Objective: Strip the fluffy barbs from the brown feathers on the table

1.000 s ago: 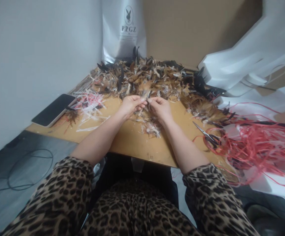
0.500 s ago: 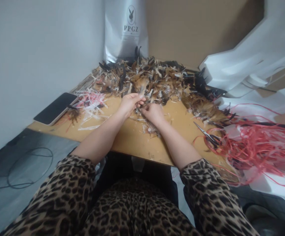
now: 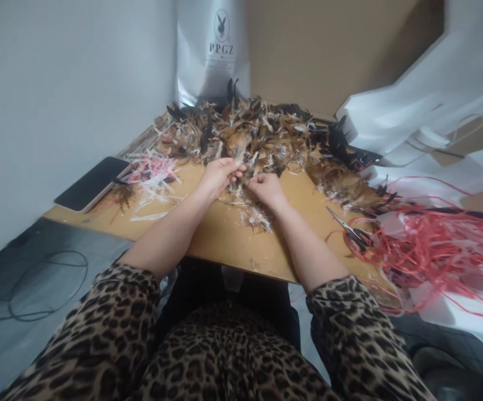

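Observation:
My left hand (image 3: 220, 175) is closed in a pinch on a small bunch of brown feathers (image 3: 238, 142), whose wider ends fan upward above the fingers. Just to its right, my right hand (image 3: 267, 186) is also closed, thumb against bent fingers; what it pinches, if anything, is too small to make out. Beyond both hands spreads a large pile of brown and black feathers (image 3: 279, 131). Below the right hand, whitish feather scraps (image 3: 256, 218) lie on the wooden tabletop (image 3: 225, 239).
On the left are a dark phone (image 3: 93, 184) and pink and white strips (image 3: 153, 172). Toward the right lie a separate feather heap (image 3: 341, 184), scissors (image 3: 352, 229) and tangled red ribbon (image 3: 445, 245). A silver bag (image 3: 212, 67) stands at the back, white machine housing (image 3: 425, 94) at right.
My right hand has shifted a little to the right, widening the gap to the left hand. The left hand stays nearly in place, still holding the feathers.

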Demonstrator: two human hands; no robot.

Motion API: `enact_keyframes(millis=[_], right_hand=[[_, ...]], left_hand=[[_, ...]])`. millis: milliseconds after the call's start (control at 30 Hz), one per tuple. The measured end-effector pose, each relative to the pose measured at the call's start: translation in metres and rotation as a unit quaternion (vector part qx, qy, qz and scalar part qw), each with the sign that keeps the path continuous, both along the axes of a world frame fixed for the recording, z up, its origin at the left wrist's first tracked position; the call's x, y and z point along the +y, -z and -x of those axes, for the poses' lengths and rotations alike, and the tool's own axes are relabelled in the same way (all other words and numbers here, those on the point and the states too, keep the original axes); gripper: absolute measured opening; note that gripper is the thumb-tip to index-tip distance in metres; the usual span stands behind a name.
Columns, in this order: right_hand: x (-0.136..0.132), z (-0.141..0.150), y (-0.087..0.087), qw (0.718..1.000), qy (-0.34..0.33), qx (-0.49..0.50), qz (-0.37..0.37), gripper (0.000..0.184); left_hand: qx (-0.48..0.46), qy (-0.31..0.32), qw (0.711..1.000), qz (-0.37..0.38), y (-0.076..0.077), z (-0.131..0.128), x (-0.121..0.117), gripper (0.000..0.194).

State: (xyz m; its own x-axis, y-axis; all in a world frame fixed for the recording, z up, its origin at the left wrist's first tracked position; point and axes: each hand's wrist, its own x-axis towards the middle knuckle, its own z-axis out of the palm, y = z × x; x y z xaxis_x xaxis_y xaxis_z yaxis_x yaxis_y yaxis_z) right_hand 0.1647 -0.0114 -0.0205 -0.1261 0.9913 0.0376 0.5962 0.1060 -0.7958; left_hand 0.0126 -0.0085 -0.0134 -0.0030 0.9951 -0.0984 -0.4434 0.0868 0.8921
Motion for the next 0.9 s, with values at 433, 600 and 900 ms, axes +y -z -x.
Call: enact_keyframes(millis=[433,600,900], right_hand=[[0.0,0.007,-0.001,0.998,-0.002,-0.066,-0.018,0.016],[0.001,-0.005,-0.002,0.988,0.02,0.143,0.058,0.025],[-0.016,0.015,-0.008,0.976,-0.051,-0.21,-0.036,0.017]], left_hand=[[-0.007,0.008,1.0,0.005,0.001,-0.001,-0.001,0.015],[-0.027,0.007,0.999,0.019,-0.002,-0.001,-0.002,0.009],[-0.029,0.012,0.999,0.012,0.002,0.001,0.001,0.009]])
